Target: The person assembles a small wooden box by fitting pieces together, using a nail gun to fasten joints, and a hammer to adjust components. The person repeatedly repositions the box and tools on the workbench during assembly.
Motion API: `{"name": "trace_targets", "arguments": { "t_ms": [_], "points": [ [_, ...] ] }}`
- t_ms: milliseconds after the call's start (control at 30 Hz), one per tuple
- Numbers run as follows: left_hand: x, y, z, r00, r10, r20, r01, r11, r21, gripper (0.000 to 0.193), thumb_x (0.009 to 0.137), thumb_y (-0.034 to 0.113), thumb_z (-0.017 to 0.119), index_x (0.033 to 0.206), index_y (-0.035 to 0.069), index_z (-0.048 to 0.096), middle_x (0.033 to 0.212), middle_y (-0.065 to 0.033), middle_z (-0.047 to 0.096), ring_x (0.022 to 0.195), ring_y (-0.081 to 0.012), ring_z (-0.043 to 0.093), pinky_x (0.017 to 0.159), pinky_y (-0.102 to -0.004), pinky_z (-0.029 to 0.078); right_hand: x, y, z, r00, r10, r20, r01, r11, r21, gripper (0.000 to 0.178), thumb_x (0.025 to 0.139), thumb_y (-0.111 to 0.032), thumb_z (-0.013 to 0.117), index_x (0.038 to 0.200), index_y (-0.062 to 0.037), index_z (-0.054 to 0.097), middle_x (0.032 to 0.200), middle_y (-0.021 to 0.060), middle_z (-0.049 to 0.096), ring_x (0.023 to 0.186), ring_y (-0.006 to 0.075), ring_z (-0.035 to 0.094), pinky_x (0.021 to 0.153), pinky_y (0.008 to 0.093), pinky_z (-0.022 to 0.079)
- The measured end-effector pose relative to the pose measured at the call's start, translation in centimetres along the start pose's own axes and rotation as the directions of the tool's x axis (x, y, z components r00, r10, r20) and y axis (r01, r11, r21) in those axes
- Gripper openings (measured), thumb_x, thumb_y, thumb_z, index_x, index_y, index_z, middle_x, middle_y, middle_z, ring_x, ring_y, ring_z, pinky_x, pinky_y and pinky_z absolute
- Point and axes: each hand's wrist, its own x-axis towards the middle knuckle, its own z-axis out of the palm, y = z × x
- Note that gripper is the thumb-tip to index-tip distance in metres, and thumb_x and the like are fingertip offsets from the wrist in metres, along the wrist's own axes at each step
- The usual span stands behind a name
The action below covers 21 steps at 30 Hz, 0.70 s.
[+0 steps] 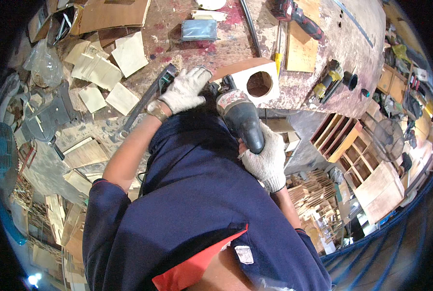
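My left hand (189, 88), in a white knit glove, is open with its fingers out, at the near edge of the workbench. Dark shadow hides what lies under its fingertips. My right hand (268, 160), gloved too, is closed around a power tool (243, 119) with a rounded black body and a narrow nose. Its exact kind is unclear. The nose points away from me, against or just in front of a wooden box (269, 75). That box has a pale front with a round hole and a brown top. Beside my left wrist lies a long dark metal bar (146, 99).
Thin wood squares (102, 70) lie scattered at left. Farther back are a clear-wrapped packet (199, 30), a red-black cordless drill (296, 17) on a plank (303, 48), and a yellow-black tool (329, 80). Wooden racks (354, 150), a fan (388, 139) and wood offcuts (318, 201) stand lower right.
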Motion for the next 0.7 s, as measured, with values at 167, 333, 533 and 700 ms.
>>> {"name": "trace_targets", "arguments": {
  "t_ms": [167, 333, 533, 700],
  "points": [
    [4.4, -1.3, -5.6, 0.993, -0.07, 0.095, 0.105, 0.888, -0.448, 0.044, 0.093, 0.01, 0.061, 0.137, 0.008, 0.068, 0.11, -0.0214, 0.073, 0.107, -0.0297, 0.073, 0.093, -0.0427, 0.058, -1.1, 1.2, -0.1, 0.998, 0.027, -0.062, -0.026, 1.0, 0.017, 0.052, 0.074, -0.016, 0.074, 0.121, 0.0035, 0.072, 0.09, 0.0263, 0.076, 0.088, 0.043, 0.078, 0.08, 0.0445, 0.06],
    [7.5, -0.6, -5.2, 0.972, -0.058, 0.226, 0.178, 0.81, -0.558, 0.036, 0.101, 0.011, 0.06, 0.134, 0.002, 0.07, 0.113, -0.0119, 0.077, 0.105, -0.0173, 0.07, 0.094, -0.0346, 0.056, -1.1, 1.6, 0.0, 0.987, -0.038, -0.156, 0.042, 0.999, 0.025, 0.049, 0.073, -0.016, 0.074, 0.119, 0.0026, 0.072, 0.089, 0.0268, 0.076, 0.087, 0.0446, 0.077, 0.08, 0.045, 0.06],
    [8.1, -2.1, -2.7, 0.985, 0.038, 0.169, 0.071, 0.8, -0.596, 0.034, 0.108, 0.011, 0.057, 0.137, -0.002, 0.068, 0.126, -0.013, 0.077, 0.118, -0.0198, 0.07, 0.103, -0.0328, 0.053, 0.1, 0.5, -0.1, 0.995, -0.038, -0.089, 0.049, 0.992, 0.116, 0.045, 0.073, -0.016, 0.075, 0.114, 0.0031, 0.072, 0.089, 0.0268, 0.075, 0.087, 0.0469, 0.076, 0.079, 0.047, 0.06],
    [7.5, -2.6, -2.4, 0.982, 0.015, 0.189, 0.132, 0.664, -0.736, 0.037, 0.103, 0.004, 0.057, 0.139, -0.002, 0.067, 0.129, -0.012, 0.076, 0.121, -0.0202, 0.069, 0.108, -0.0346, 0.053, 0.1, 0.6, -0.5, 0.994, -0.11, -0.012, 0.11, 0.994, 0.001, 0.047, 0.072, -0.018, 0.076, 0.113, 0.004, 0.071, 0.091, 0.0273, 0.075, 0.089, 0.0479, 0.075, 0.081, 0.0481, 0.06]
  ]
}}
